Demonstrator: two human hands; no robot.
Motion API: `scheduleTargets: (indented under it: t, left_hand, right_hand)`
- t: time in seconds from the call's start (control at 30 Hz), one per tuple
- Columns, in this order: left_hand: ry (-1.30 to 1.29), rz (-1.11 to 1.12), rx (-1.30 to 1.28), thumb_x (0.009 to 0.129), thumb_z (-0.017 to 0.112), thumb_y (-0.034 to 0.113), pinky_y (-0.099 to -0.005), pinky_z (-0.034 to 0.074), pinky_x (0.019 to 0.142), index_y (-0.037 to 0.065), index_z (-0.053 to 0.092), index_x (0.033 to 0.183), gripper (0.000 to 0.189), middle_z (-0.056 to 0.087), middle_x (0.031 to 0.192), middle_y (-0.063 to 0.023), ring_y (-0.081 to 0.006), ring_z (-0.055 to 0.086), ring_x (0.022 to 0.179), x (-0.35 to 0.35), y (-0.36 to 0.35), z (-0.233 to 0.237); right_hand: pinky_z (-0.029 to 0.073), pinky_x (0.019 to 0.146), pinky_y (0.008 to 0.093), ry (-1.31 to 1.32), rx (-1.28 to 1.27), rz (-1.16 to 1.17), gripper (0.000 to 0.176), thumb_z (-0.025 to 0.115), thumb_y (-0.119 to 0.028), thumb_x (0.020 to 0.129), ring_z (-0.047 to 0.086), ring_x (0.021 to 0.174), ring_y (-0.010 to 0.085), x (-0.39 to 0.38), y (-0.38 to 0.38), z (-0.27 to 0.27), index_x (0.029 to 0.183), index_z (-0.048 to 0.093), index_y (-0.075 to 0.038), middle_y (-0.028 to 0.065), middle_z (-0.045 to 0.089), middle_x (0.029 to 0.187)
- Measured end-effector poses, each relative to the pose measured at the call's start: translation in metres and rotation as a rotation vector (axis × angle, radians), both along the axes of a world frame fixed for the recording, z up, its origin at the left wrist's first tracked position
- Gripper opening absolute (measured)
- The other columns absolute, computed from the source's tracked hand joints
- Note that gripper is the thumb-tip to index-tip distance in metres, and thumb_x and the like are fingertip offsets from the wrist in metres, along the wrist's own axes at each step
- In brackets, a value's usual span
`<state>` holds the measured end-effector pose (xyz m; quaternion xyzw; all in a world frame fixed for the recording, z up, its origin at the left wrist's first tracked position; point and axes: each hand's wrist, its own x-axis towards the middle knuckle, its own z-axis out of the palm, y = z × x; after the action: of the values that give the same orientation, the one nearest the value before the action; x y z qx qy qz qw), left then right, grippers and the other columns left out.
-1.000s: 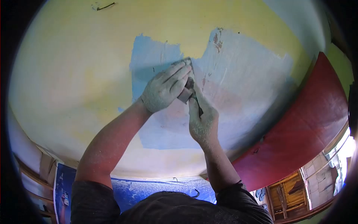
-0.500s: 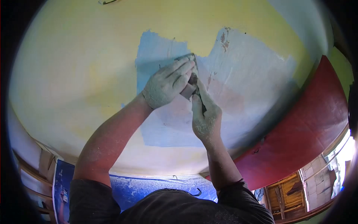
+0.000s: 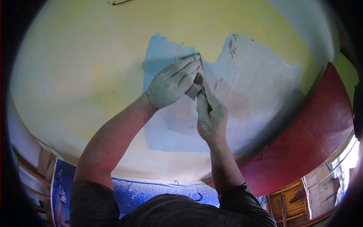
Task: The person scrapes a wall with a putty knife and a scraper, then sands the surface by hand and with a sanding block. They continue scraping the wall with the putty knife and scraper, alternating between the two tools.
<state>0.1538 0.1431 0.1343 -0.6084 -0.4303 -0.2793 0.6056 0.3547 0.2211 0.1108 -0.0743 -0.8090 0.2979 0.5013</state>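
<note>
My left hand, coated in pale dust, lies over the flat plate of a hand tool, its fingers stretched along it and held together. The tool has a dark handle part and a grey, square-edged piece that sticks out between my hands. My right hand, also dusty, is wrapped around the lower end of the tool, with fingers pointing up along it. The plate rests against a pale blue patch on a cream and yellow painted surface. My left palm hides much of the plate.
A large red panel curves along the right side. Below it show wooden boards and grey blocks. A blue strip runs along the bottom. Brown chipped spots mark the patch, and a short dark wire protrudes at the top.
The painted surface has shifted slightly down and right in view. My hands and the tool have moved a little up along the patch, toward its yellow edge, with the same grip.
</note>
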Motion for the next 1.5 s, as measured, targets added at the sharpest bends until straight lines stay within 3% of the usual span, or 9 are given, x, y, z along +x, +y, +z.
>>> scheduleTargets:
  t: [0.3, 0.47, 0.7, 0.93, 1.1, 1.23, 1.27, 1.4, 1.5]
  left_hand:
    - [-0.012, -0.028, -0.025, 0.098, 0.076, 0.012, -0.045, 0.063, 0.118, 0.001, 0.073, 0.121, 0.026, 0.074, 0.151, -0.0151, -0.0319, 0.069, 0.146, 0.004, 0.001, -0.009]
    - [-0.01, 0.014, 0.012, 0.098, 0.075, 0.012, -0.0455, 0.064, 0.117, 0.001, 0.073, 0.119, 0.023, 0.074, 0.15, -0.015, -0.0323, 0.07, 0.145, 0.003, 0.0, 0.012]
    - [0.007, -0.004, -0.038, 0.098, 0.076, 0.013, -0.0461, 0.065, 0.116, 0.002, 0.072, 0.116, 0.022, 0.075, 0.148, -0.0147, -0.033, 0.071, 0.143, 0.006, 0.002, -0.003]
    - [-0.018, -0.001, -0.046, 0.1, 0.072, 0.012, -0.0454, 0.064, 0.117, 0.002, 0.072, 0.125, 0.027, 0.074, 0.15, -0.0136, -0.0314, 0.07, 0.145, 0.008, 0.001, 0.001]
    - [-0.009, -0.019, -0.082, 0.097, 0.076, 0.013, -0.0459, 0.063, 0.117, 0.0, 0.073, 0.132, 0.038, 0.075, 0.152, -0.0164, -0.0346, 0.071, 0.144, 0.006, 0.001, -0.006]
    - [0.022, 0.017, -0.049, 0.102, 0.071, 0.012, -0.0452, 0.062, 0.117, 0.001, 0.073, 0.128, 0.028, 0.074, 0.153, -0.0147, -0.0321, 0.069, 0.147, 0.002, 0.002, 0.029]
    - [0.018, 0.001, -0.048, 0.102, 0.071, 0.012, -0.0456, 0.062, 0.117, 0.001, 0.073, 0.128, 0.029, 0.073, 0.153, -0.0151, -0.0322, 0.068, 0.147, 0.001, 0.004, 0.031]
    - [0.023, -0.016, -0.118, 0.101, 0.071, 0.011, -0.0471, 0.063, 0.116, -0.001, 0.072, 0.128, 0.029, 0.073, 0.155, -0.0168, -0.0342, 0.069, 0.146, 0.007, 0.006, -0.005]
    - [0.028, -0.016, -0.127, 0.102, 0.071, 0.012, -0.0477, 0.063, 0.117, -0.001, 0.071, 0.124, 0.025, 0.073, 0.154, -0.0169, -0.0349, 0.069, 0.147, 0.005, 0.01, -0.012]
  right_hand:
    - [0.06, 0.091, 0.0369, 0.013, 0.042, -0.03, 0.047, 0.061, -0.006, 0.116, 0.077, 0.093, 0.0216, 0.003, 0.007, -0.018, 0.162, 0.065, 0.004, 0.0306, 0.082, 0.113]
    - [0.06, 0.093, 0.036, -0.061, -0.066, -0.018, 0.047, 0.061, -0.007, 0.117, 0.076, 0.096, 0.0199, 0.006, -0.003, 0.014, 0.163, 0.065, 0.003, 0.0283, 0.082, 0.115]
    - [0.058, 0.085, 0.0329, 0.0, -0.026, -0.014, 0.049, 0.063, -0.007, 0.116, 0.067, 0.086, 0.0136, 0.011, 0.0, -0.004, 0.165, 0.064, 0.001, 0.0197, 0.079, 0.1]
    - [0.055, 0.077, 0.0319, -0.027, -0.041, -0.039, 0.051, 0.063, -0.006, 0.116, 0.065, 0.081, 0.0113, 0.008, -0.001, -0.003, 0.166, 0.061, 0.002, 0.0184, 0.077, 0.094]
    - [0.056, 0.077, 0.0328, 0.068, 0.061, -0.014, 0.05, 0.063, -0.006, 0.116, 0.065, 0.081, 0.0118, 0.005, 0.006, -0.019, 0.166, 0.062, 0.002, 0.0254, 0.075, 0.092]
    - [0.06, 0.085, 0.0394, -0.023, -0.086, -0.038, 0.05, 0.062, -0.005, 0.115, 0.077, 0.09, 0.0191, 0.004, -0.002, 0.025, 0.164, 0.062, 0.003, 0.0341, 0.077, 0.1]
    - [0.062, 0.089, 0.0463, 0.027, -0.09, -0.008, 0.049, 0.062, -0.005, 0.114, 0.084, 0.097, 0.0323, 0.005, -0.004, 0.025, 0.163, 0.063, 0.003, 0.0376, 0.077, 0.106]
    - [0.062, 0.091, 0.0496, 0.097, 0.073, -0.056, 0.049, 0.062, -0.004, 0.113, 0.082, 0.103, 0.0484, 0.011, 0.005, -0.022, 0.162, 0.064, 0.002, 0.0391, 0.077, 0.111]
    - [0.062, 0.095, 0.0499, 0.019, -0.058, -0.043, 0.05, 0.062, -0.003, 0.112, 0.082, 0.109, 0.0495, 0.016, 0.0, -0.025, 0.162, 0.064, 0.002, 0.0389, 0.078, 0.117]
